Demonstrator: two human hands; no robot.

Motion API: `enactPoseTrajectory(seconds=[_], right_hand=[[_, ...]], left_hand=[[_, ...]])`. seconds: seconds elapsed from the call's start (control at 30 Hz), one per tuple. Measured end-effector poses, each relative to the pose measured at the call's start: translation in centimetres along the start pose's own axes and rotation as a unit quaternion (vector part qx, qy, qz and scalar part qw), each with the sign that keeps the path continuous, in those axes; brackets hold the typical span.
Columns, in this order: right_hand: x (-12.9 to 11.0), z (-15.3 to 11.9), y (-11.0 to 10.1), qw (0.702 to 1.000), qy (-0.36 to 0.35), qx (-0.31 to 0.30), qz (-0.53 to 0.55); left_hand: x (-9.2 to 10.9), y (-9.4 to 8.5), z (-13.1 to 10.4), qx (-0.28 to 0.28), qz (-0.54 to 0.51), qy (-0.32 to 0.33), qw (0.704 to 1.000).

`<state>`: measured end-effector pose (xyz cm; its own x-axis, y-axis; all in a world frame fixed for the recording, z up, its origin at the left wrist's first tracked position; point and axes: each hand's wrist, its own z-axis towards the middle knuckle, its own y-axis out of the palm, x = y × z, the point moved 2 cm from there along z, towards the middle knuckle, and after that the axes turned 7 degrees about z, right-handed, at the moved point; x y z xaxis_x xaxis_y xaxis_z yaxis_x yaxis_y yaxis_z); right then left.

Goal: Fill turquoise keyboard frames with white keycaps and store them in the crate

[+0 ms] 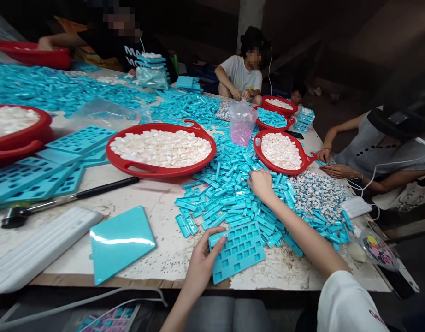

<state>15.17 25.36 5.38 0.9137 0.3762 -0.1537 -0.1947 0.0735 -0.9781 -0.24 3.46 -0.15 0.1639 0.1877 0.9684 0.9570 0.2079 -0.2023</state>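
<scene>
My left hand grips the left edge of a turquoise plastic panel with rows of square recesses. The thumb lies on its top corner, and the panel is tilted near the table's front edge. My right hand is over a heap of long turquoise plastic pieces, its fingers curled downward. Whatever those fingertips hold, if anything, is hidden. Just beyond that hand stands a red basin of small white pieces. A flat turquoise plate lies to the left of my left hand.
Larger red basins with white pieces stand at centre and left. Turquoise panels are stacked at left, near a black-handled tool and a long white lamp-like bar. Small white-and-blue parts lie at right. Several people sit around the table.
</scene>
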Motion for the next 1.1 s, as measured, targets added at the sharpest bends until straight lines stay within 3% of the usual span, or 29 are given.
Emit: enactPoseTrajectory(seconds=[0.17,0.4,0.5,0.6,0.7,0.8,0.93,1.1], right_hand=[[0.3,0.2,-0.1,1.000,-0.004,0.003,0.029],[1.3,-1.0,-1.3,0.984,-0.072,0.066,0.152],[2.0,-1.9,-1.6,0.937,-0.105,0.133,0.304],[2.5,-3.1,-1.8,0.879,-0.091,0.171,0.436],[1.8,-5.2,-1.7,0.853,-0.064,0.151,0.495],[-0.3,-8.5,-1.5,0.851,-0.064,0.095,0.513],[-3.0,-13.0,-1.0,0.871,-0.137,0.031,0.471],[-4.2,-15.1,0.1,0.852,-0.205,0.032,0.480]], left_hand=[[0.1,0.1,-0.1,-0.011,-0.018,0.006,1.000],[0.4,0.1,-0.1,-0.022,-0.026,0.010,0.999],[0.3,0.1,-0.1,-0.021,-0.021,0.017,0.999],[0.3,0.1,-0.2,-0.025,-0.023,0.019,0.999],[0.3,0.1,-0.1,-0.031,-0.029,0.016,0.999],[0.3,0.1,-0.1,-0.036,-0.039,0.014,0.998],[0.4,0.2,-0.1,-0.055,-0.056,0.002,0.997],[0.3,0.1,0.2,-0.043,-0.059,0.007,0.997]])
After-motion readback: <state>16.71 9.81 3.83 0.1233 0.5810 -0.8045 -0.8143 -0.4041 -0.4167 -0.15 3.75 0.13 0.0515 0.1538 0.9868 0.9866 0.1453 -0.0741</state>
